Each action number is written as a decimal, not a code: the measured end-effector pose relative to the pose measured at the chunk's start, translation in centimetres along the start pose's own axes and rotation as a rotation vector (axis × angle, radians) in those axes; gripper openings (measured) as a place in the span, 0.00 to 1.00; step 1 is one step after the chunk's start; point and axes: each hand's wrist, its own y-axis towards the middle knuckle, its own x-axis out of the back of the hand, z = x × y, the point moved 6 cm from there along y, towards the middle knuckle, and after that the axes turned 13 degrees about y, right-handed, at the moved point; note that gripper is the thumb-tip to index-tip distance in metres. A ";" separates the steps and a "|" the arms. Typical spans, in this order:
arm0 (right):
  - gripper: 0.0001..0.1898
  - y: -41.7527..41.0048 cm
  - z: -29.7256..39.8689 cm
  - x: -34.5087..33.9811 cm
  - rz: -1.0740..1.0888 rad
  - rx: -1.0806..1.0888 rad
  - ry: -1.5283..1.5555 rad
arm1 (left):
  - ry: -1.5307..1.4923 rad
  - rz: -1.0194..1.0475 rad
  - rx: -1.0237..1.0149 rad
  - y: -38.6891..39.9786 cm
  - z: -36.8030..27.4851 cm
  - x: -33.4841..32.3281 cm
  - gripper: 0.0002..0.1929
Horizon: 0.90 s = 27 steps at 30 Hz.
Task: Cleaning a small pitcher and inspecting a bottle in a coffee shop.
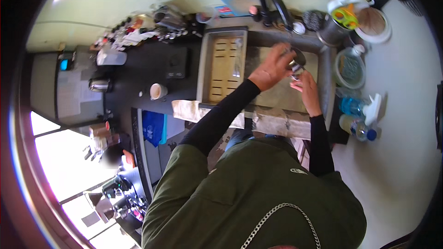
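Over the sink basin (287, 98), both hands are on a small shiny metal vessel (297, 65), perhaps a milk pitcher. My left hand (273, 67) has its fingers against the vessel's left side and is blurred. From below and to the right, my right hand (308, 91) grips the vessel's lower part. Fingers cover much of its shape. A black faucet (277, 1) arches above the basin's far edge. Left of the hands, a tray with slots (221, 65) carries several long metal utensils (237, 58), probably spoons.
A white cup (158, 91) and a black scale (177, 63) sit on the dark counter at left. Rags (282, 122) hang over the sink's front edge. To the right are a plastic tub (350, 67), a blue spray bottle (358, 106) and a metal container (330, 31).
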 end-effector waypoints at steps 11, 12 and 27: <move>0.18 -2.0 -0.1 -4.3 0.277 -0.379 1.275 | -0.955 0.099 0.880 -1.2 2.0 -4.4 0.28; 0.17 -2.3 0.4 -5.2 0.326 -0.353 1.289 | -1.016 0.037 0.896 -1.8 2.0 -4.4 0.28; 0.26 -1.1 -5.7 12.4 0.112 -0.277 -0.536 | -0.305 -0.089 0.846 -11.6 4.7 -3.7 0.20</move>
